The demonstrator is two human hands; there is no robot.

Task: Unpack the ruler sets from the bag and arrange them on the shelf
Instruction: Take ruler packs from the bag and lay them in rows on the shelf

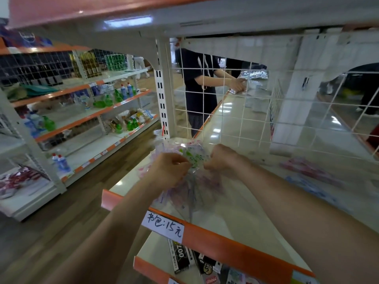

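A clear plastic bag (190,191) holding several ruler sets hangs over the left end of the white shelf (235,201). My left hand (170,171) pinches the bag's top from the left. My right hand (222,159) grips the bag's top from the right, fingers curled. Between the two hands shows a green-printed ruler set (193,156). A pink ruler set (305,168) and a blue ruler set (307,187) lie flat on the shelf to the right, blurred.
A white wire grid (225,111) backs the shelf. Behind it a person in dark clothes (198,85) handles silver packets. The shelf's orange edge carries a handwritten price label (164,225). Boxed goods (184,257) fill the shelf below. Bottles line the racks (86,111) at left.
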